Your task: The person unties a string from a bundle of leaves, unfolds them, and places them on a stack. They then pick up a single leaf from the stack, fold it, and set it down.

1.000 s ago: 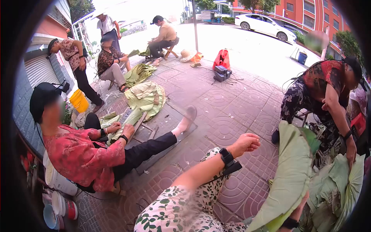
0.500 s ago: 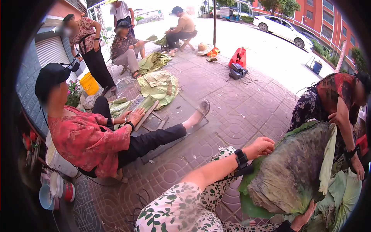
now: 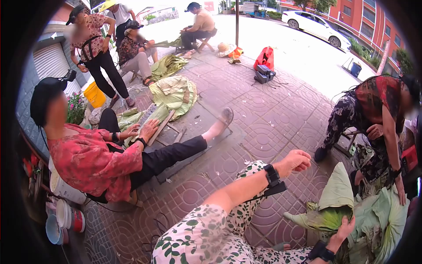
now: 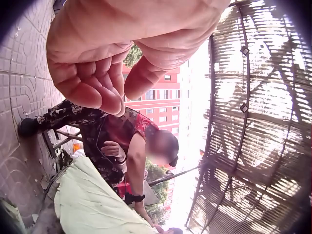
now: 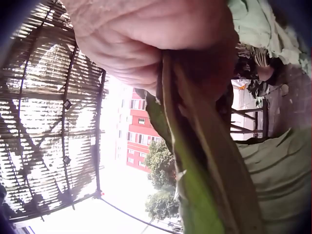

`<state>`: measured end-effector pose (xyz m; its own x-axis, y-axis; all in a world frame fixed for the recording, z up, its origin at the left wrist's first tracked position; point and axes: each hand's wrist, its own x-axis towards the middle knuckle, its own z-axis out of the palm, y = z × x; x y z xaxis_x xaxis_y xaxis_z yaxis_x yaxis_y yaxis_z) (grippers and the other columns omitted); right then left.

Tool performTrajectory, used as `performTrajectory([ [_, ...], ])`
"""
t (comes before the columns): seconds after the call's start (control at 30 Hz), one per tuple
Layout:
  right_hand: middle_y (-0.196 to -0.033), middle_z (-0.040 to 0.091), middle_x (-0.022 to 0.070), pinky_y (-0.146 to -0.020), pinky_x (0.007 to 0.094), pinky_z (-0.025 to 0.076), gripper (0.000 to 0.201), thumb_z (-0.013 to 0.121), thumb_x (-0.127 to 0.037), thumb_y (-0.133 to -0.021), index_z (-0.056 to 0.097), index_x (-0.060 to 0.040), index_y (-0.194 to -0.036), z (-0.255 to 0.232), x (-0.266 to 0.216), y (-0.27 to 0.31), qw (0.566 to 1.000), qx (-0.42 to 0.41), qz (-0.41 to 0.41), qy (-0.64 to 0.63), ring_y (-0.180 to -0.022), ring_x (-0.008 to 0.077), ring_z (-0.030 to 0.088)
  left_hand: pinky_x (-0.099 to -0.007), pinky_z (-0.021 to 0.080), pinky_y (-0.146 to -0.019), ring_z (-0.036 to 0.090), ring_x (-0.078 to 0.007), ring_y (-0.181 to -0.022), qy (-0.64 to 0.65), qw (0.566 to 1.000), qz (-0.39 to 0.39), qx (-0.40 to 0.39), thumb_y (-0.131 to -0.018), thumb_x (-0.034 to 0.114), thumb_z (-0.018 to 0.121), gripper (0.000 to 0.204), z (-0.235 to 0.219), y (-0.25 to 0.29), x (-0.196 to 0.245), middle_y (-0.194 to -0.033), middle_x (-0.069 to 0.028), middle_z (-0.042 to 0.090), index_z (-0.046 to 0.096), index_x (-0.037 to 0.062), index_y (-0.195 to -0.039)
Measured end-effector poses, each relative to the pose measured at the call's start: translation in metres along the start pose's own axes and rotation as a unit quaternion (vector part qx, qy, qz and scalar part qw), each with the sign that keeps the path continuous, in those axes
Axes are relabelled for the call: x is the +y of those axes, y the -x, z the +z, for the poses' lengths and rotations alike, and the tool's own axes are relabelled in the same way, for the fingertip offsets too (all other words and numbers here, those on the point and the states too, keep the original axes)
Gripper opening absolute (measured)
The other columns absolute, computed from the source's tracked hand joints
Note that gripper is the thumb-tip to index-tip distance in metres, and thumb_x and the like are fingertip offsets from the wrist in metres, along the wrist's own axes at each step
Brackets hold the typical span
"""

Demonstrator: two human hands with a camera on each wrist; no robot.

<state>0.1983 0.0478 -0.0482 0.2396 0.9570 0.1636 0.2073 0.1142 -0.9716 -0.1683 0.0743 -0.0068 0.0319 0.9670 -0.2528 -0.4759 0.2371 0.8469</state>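
Observation:
My left hand [image 3: 293, 162] is held out over the paving with its fingers loosely bent. In the left wrist view, that hand [image 4: 131, 36] has its thumb close to the fingertips and nothing between them. At the lower right, my right hand [image 3: 345, 229] grips a large folded lotus leaf [image 3: 336, 187], pale green outside and darker inside. Its folded edges [image 5: 200, 180] come out of my grip in the right wrist view. More lotus leaves [image 3: 373, 215] lie heaped beside that hand, where another person's hand [image 3: 400, 190] touches the pile.
A person [image 3: 369, 110] bends over the heap at right. To my left sits a person in a red top [image 3: 94, 160], one leg stretched out near a wooden frame [image 3: 169, 132] and spread leaves [image 3: 176, 97]. Buckets [image 3: 70, 215] stand lower left; a red bag [image 3: 264, 59] sits farther off.
The leaf in my right hand came up, spread broadly with its dark side showing, then dropped lower and folded. My left hand stays in the air, loosely bent.

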Motion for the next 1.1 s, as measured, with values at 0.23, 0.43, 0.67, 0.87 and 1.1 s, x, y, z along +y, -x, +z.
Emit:
performTrajectory([
  [0.23, -0.114, 0.048, 0.0107, -0.081, 0.034, 0.045, 0.04, 0.053, -0.011, -0.085, 0.04, 0.0026, -0.121, -0.01, -0.029, 0.022, 0.958, 0.09, -0.03, -0.272, -0.098, 0.0209, 0.051, -0.0211, 0.046, -0.055, 0.056, -0.0073, -0.061, -0.005, 1.0, 0.007, -0.019, -0.077, 0.013, 0.062, 0.018, -0.003, -0.001, 0.0, -0.077, -0.0029, 0.062, 0.056, 0.007, -0.093],
  [0.43, -0.106, 0.054, 0.0135, -0.085, 0.0308, 0.04, 0.038, 0.057, -0.005, -0.08, 0.046, 0.0081, -0.114, 0.004, 0.003, 0.002, 0.986, 0.065, -0.073, 0.137, -0.095, 0.02, 0.051, -0.0203, 0.046, -0.055, 0.054, -0.006, -0.06, -0.03, 0.998, 0.054, 0.002, -0.077, 0.011, 0.061, 0.018, -0.002, -0.01, -0.009, -0.076, -0.0004, 0.06, 0.057, 0.0069, -0.094],
  [0.67, -0.105, 0.054, 0.0087, -0.083, 0.0289, 0.04, 0.034, 0.053, -0.001, -0.081, 0.047, 0.0051, -0.114, 0.007, 0.008, 0.002, 1.0, 0.021, -0.015, 0.008, -0.091, 0.017, 0.051, -0.0202, 0.046, -0.055, 0.057, -0.0069, -0.06, -0.023, 1.0, 0.0, -0.008, -0.078, 0.013, 0.061, 0.016, -0.001, 0.001, -0.005, -0.077, -0.0026, 0.063, 0.057, 0.0078, -0.093],
  [0.87, -0.107, 0.053, 0.0073, -0.082, 0.0304, 0.043, 0.036, 0.053, -0.011, -0.084, 0.045, 0.0015, -0.117, -0.005, -0.024, 0.022, 0.956, 0.058, -0.004, -0.287, -0.094, 0.0182, 0.053, -0.0201, 0.046, -0.054, 0.057, -0.0065, -0.059, -0.014, 1.0, 0.005, -0.013, -0.077, 0.012, 0.061, 0.015, -0.005, 0.0, -0.007, -0.075, -0.0032, 0.064, 0.057, 0.0076, -0.091],
  [1.1, -0.111, 0.051, 0.0085, -0.083, 0.0308, 0.042, 0.037, 0.053, -0.01, -0.084, 0.045, 0.0031, -0.118, -0.006, -0.001, 0.006, 0.979, 0.044, -0.006, -0.2, -0.098, 0.0178, 0.052, -0.0189, 0.045, -0.054, 0.056, -0.0058, -0.059, -0.017, 1.0, 0.01, -0.014, -0.077, 0.01, 0.062, 0.017, -0.001, -0.004, -0.01, -0.076, -0.0036, 0.064, 0.058, 0.007, -0.092],
])
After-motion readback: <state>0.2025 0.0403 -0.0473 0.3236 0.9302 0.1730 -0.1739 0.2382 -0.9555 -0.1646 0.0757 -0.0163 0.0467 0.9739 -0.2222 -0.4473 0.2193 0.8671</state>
